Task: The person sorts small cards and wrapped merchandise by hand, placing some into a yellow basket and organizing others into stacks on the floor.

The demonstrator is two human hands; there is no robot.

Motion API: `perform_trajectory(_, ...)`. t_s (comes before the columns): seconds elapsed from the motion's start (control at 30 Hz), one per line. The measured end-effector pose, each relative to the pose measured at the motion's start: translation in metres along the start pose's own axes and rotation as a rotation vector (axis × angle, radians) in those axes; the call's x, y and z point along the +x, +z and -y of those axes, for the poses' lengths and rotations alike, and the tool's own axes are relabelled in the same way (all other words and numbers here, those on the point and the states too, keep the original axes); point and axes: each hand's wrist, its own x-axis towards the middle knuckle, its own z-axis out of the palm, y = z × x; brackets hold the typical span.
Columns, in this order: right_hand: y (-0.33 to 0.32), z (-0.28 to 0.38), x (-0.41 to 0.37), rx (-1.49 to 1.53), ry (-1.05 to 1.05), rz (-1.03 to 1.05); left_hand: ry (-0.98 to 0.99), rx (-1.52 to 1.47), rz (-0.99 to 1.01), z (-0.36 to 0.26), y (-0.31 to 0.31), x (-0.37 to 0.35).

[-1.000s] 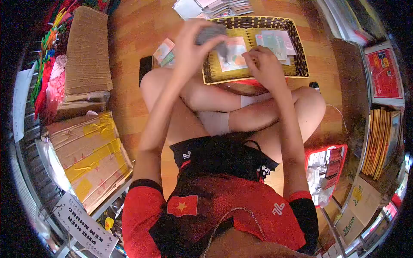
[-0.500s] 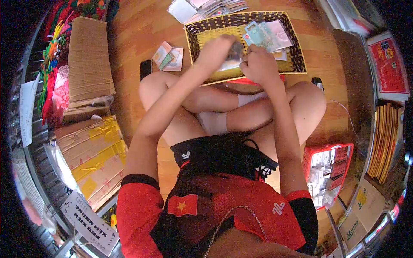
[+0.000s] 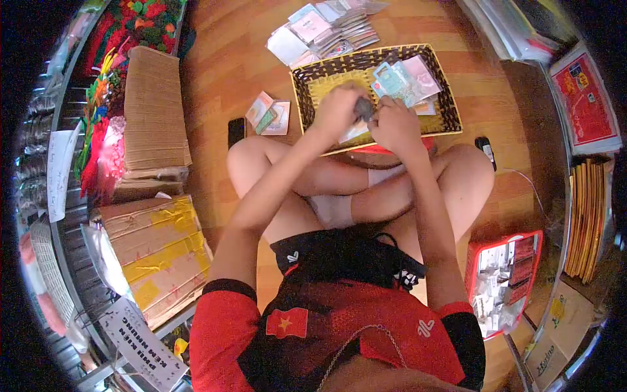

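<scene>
I sit cross-legged on a wooden floor with a woven yellow-and-brown basket tray (image 3: 307, 78) in front of my knees. My left hand (image 3: 336, 111) is closed around a small dark grey tool (image 3: 364, 108) over the tray's near edge. My right hand (image 3: 396, 125) is pressed right against it, fingers pinched on a clear printed packet (image 3: 353, 133) that lies under both hands. More printed packets (image 3: 406, 80) lie in the tray's far right corner. What kind of tool it is I cannot tell.
A fanned pile of packets (image 3: 324, 29) lies beyond the tray, two small packets (image 3: 268, 116) and a black phone (image 3: 236, 132) to its left. Cardboard boxes (image 3: 157, 117) line the left. A red basket (image 3: 506, 281) and yellow envelopes (image 3: 584, 222) stand on the right.
My left hand has come down with the grey tool from above the tray to meet my right hand on the packet. My head view has shifted slightly.
</scene>
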Motion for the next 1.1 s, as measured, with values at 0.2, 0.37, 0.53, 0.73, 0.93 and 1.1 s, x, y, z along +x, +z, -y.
perform_trajectory(0.2,-0.002,0.003,-0.003,0.032,0.038,0.048,-0.024,0.047,-0.025,0.011,-0.013,-0.015)
perform_trajectory(0.37,-0.002,0.004,-0.001,0.045,0.036,0.015,0.08,0.048,0.089,-0.012,-0.001,-0.032)
perform_trajectory(0.53,0.001,-0.001,-0.002,-0.019,-0.013,0.028,0.026,0.066,-0.101,0.02,-0.003,0.0)
perform_trajectory(0.73,0.007,0.0,0.002,0.024,0.043,-0.011,0.015,0.097,0.093,-0.015,-0.006,-0.034)
perform_trajectory(0.93,0.008,-0.004,0.001,0.005,0.049,0.01,-0.027,-0.062,0.067,-0.003,-0.001,-0.007)
perform_trajectory(1.1,-0.005,0.003,-0.003,0.032,0.023,0.026,-0.178,0.1,-0.041,0.01,-0.008,-0.01)
